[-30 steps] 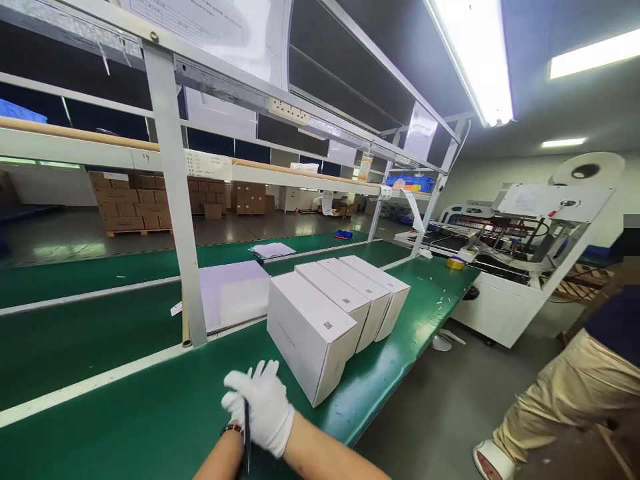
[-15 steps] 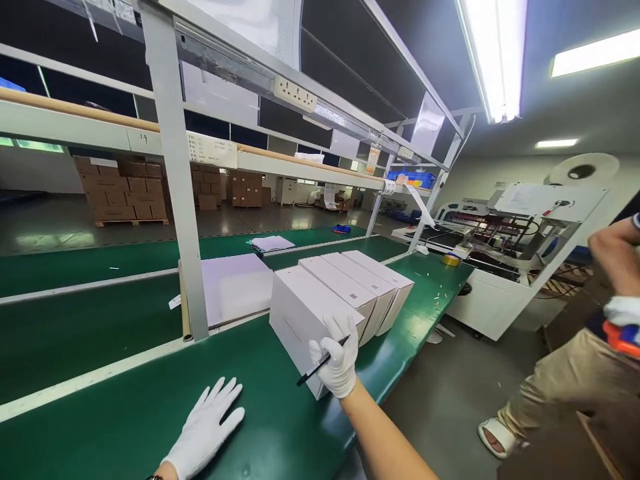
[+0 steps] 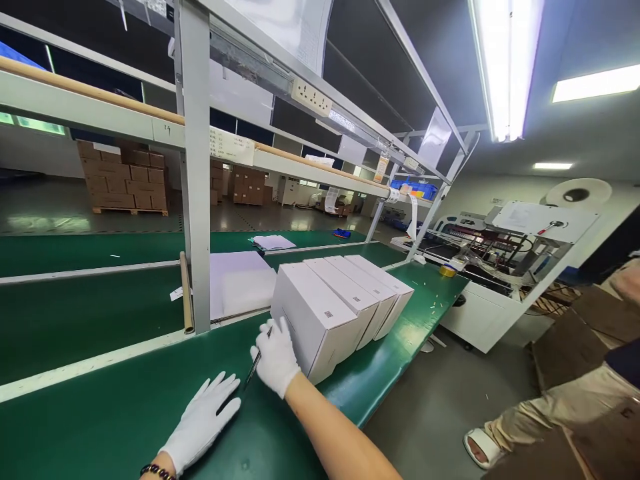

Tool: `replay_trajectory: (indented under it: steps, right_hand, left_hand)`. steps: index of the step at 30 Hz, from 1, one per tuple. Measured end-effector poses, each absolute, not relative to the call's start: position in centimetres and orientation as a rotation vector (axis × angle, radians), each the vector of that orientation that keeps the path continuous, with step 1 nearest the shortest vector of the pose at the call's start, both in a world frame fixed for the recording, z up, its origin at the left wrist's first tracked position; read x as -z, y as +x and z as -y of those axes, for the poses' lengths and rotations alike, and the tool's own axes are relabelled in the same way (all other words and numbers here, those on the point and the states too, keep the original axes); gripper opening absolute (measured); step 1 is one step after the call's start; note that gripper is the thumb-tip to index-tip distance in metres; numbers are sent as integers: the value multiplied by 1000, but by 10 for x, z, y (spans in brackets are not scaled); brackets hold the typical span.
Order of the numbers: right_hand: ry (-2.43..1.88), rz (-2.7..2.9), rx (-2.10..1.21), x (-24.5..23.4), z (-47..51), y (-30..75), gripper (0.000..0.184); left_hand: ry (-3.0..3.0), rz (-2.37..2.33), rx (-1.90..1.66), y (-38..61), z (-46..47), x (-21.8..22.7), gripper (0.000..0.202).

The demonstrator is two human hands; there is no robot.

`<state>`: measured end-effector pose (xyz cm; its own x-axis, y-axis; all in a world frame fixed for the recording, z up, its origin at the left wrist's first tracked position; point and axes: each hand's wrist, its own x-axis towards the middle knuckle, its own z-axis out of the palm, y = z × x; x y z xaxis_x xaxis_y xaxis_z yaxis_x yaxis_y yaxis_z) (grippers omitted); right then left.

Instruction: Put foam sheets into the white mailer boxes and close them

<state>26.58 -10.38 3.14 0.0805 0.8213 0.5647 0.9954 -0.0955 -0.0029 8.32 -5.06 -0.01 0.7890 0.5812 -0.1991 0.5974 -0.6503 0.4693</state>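
Note:
My right hand (image 3: 274, 353), in a white glove, is closed on a black pen (image 3: 254, 371) that slants down toward the bench. It is beside the left face of the nearest white box (image 3: 313, 310), which has a small printed code on top. Behind that box, several similar white boxes (image 3: 367, 287) stand close together in a row. Gloved in white too, my left hand (image 3: 207, 415) lies flat on the green bench top (image 3: 125, 407) with its fingers spread, holding nothing.
A metal upright (image 3: 195, 200) rises behind the bench, next to a stack of white sheets (image 3: 240, 283). Yellow tape (image 3: 447, 271) lies at the bench's far end. A person (image 3: 530, 413) is on the right, near brown cartons (image 3: 575, 333). A machine (image 3: 520, 260) stands beyond.
My right hand has moved left with the pen, from the nearest box's front to its left side. The code on that box now shows. My left hand stays flat.

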Motion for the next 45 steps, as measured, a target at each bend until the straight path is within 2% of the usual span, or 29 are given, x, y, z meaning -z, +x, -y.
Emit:
replay_trajectory:
  steps: [3, 6, 14, 20, 26, 32, 37, 42, 45]
  right_hand:
    - [-2359, 1602, 452, -15, 79, 286, 22]
    - [-2392, 1580, 458, -5, 74, 306, 27]
    - [-2438, 1615, 512, 0, 100, 375, 21]
    - [-2552, 1639, 547, -17, 136, 462, 40]
    - [-2707, 1540, 601, -33, 155, 525, 37]
    - [-2814, 1428, 513, -41, 129, 520, 33]
    - [-2661, 1554, 486, -35, 69, 475, 34]
    - [-2183, 1841, 639, -27, 7, 444, 32]
    - [-1974, 2016, 551, -22, -31, 443, 34]
  left_hand:
    - [2388, -880, -24, 79, 49, 1, 64]
    - [2349, -902, -53, 74, 45, 5, 65]
    - [2340, -928, -84, 73, 47, 6, 60]
    - [2323, -924, -111, 74, 52, -4, 55]
    - [2343, -917, -131, 79, 49, 2, 53]
    - [2345, -911, -249, 88, 39, 13, 46]
    - [2345, -889, -357, 91, 39, 17, 40]
    - [2307, -833, -401, 92, 40, 16, 33]
    - [2276, -809, -384, 91, 34, 19, 38]
